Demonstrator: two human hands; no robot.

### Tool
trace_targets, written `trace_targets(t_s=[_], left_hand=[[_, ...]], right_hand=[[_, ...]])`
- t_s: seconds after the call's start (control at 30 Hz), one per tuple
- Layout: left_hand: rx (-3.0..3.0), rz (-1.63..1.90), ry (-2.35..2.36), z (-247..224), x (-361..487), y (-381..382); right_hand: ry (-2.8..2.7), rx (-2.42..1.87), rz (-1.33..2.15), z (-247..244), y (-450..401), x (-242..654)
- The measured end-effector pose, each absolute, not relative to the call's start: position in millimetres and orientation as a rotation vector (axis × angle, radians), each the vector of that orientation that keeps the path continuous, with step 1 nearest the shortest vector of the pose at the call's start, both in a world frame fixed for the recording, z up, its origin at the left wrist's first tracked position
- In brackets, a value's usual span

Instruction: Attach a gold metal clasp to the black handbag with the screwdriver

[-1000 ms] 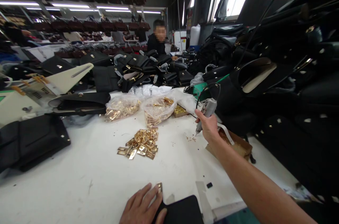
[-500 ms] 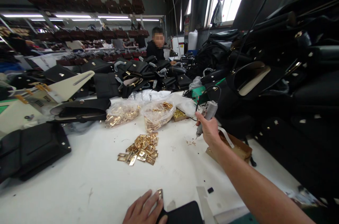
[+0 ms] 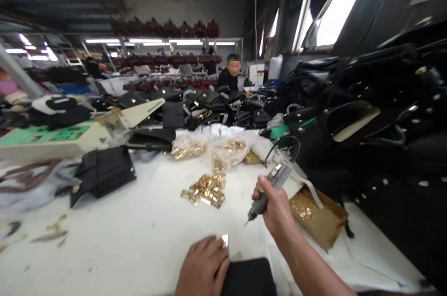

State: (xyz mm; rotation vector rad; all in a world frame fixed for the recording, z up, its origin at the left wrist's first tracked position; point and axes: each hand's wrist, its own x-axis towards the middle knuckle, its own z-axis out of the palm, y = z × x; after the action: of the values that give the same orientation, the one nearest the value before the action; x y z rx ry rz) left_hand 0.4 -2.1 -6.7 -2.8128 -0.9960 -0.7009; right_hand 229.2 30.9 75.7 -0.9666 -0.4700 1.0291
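Driver [image 3: 261, 203], grey, tapered, fills the right hand [image 3: 277, 207]; left hand [image 3: 204, 263], grip unclear, touches a smooth black panel [image 3: 249, 278] near the bench's [image 3: 136, 244] front edge.

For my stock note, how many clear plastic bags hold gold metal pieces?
2: the left clear plastic bag and the right bag, side by side behind the gold metal pile; others may be hidden.

Left hand [image 3: 204, 265], at the left edge of the black panel [image 3: 249, 277]: bare, knuckles rounded, wrist outside the view. Right hand [image 3: 277, 207], beyond the black panel and to its right: bare, thumb and fingers visible (nail detail is too blurred to read). Right forearm [image 3: 303, 254], to the right of the same panel: bare, smooth in outline, narrowing toward the wrist.
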Motion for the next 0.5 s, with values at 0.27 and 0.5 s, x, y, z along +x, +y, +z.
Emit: trace_targets(t_s=[0.27, 0.5], left_hand=[[-3.013, -0.637, -1.363, 9.8, 8.1, -21.2], [-3.029, -0.636, -1.342, 7.1, 5.6, -22.7]], right_hand=[[-0.441, -1.042, 1.122, 61.8, 1.1, 190.9], [-0.522, -1.114, 1.089, 50.7, 3.9, 171.7]])
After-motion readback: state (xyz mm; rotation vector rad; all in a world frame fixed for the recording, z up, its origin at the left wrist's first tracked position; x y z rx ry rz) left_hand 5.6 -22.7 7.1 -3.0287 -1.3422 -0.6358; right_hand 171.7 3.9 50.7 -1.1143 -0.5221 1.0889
